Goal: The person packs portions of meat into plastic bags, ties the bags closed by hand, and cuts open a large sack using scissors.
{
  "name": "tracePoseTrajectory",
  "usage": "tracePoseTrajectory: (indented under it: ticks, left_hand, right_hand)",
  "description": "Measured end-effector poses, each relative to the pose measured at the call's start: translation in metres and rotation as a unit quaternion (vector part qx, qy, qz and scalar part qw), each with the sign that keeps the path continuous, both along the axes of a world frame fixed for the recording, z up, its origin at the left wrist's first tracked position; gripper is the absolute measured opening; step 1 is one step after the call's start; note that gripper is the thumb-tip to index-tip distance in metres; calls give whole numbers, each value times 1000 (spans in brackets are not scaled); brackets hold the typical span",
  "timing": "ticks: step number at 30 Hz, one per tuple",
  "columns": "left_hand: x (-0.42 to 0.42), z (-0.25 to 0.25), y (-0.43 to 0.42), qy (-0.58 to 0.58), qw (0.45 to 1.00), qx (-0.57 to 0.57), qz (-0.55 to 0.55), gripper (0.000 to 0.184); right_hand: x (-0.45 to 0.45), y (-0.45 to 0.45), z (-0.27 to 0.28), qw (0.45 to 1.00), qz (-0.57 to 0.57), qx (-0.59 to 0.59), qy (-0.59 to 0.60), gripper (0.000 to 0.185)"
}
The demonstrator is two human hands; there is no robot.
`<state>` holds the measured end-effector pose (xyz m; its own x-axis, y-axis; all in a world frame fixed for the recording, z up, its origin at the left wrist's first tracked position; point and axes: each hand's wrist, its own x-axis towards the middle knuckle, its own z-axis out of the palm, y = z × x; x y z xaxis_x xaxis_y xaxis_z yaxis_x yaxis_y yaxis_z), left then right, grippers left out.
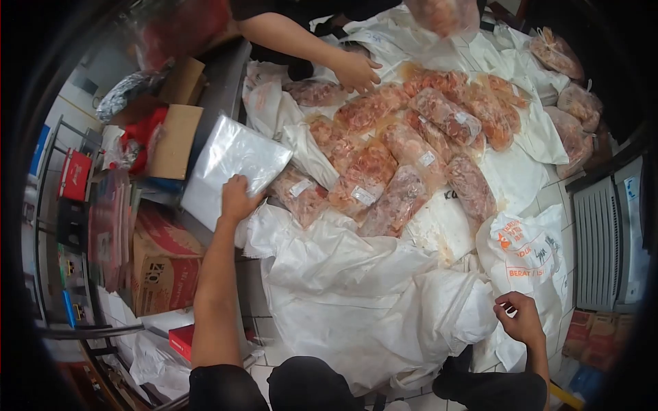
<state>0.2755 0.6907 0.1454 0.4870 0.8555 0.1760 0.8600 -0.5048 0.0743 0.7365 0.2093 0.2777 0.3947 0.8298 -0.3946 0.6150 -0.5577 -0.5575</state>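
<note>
My left hand (240,198) has its fingers curled onto the lower edge of a stack of clear plastic bags (236,161), which lies at the edge of a dark bench. My right hand (522,320) hovers by a white woven sack (524,257) with orange print. Its fingers are loosely bent and apart, with nothing visible in them. Several clear bags of reddish meat (363,181), some with white labels, lie on spread white sacks (343,274) ahead of me. Another person's hand (355,71) reaches over the far bags, fingers spread.
Cardboard boxes (164,257) and a shelf rack (51,226) stand at left. More tied meat bags (574,140) rest at the far right, above a grey slatted panel (598,246). One more meat bag (445,17) appears at the top edge.
</note>
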Motion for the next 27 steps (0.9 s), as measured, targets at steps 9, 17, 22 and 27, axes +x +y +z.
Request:
tracePoseTrajectory:
  ticks: [9, 17, 22, 27]
  left_hand:
    - [-75, 38, 121, 8, 988, 98, 118, 53]
    - [-61, 37, 130, -257, 914, -220, 224, 55]
    - [-52, -12, 159, -134, 944, -223, 202, 41]
    - [-40, 30, 141, 154, 978, -79, 116, 58]
  right_hand:
    - [-7, -39, 18, 995, -80, -19, -56, 19]
    - [109, 91, 110, 971, -10, -43, -236, 74]
    - [148, 173, 164, 871, -12, -125, -476, 72]
    - [96, 155, 166, 883, -23, -53, -466, 46]
